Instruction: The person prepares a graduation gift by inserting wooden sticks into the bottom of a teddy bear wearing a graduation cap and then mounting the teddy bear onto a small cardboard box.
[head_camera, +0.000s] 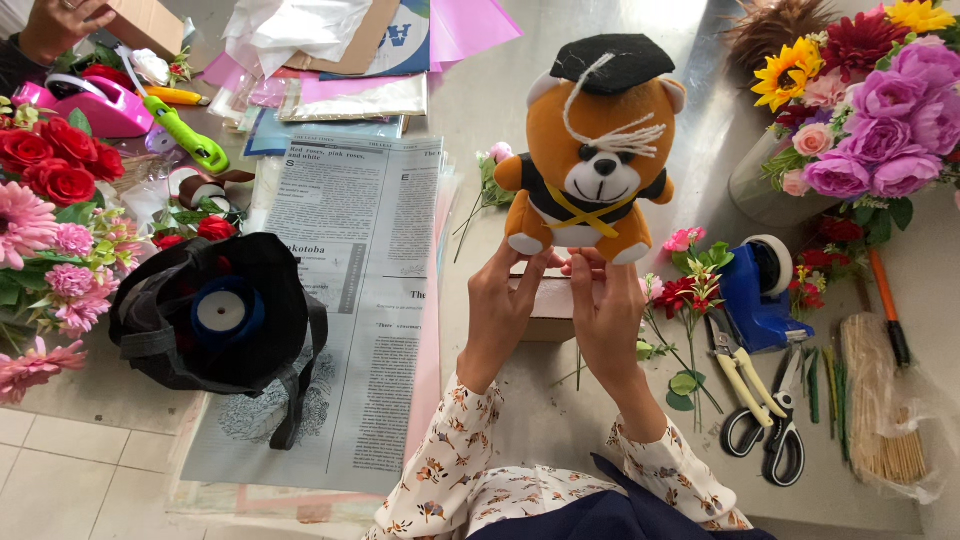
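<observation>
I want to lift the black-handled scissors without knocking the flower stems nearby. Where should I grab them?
Take the scissors by the black loop handles, coming from the near table edge. The loops point toward you with bare table around them, while the blades point away, between the cream-handled pruners and green stems.

Grey worktable (500, 110), pale tiled floor (70, 460)

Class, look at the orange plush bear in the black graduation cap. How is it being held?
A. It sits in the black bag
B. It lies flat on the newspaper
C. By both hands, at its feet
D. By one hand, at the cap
C: the left hand and right hand both grip the orange plush bear from below at its white-soled feet, holding it upright above the table.
</observation>
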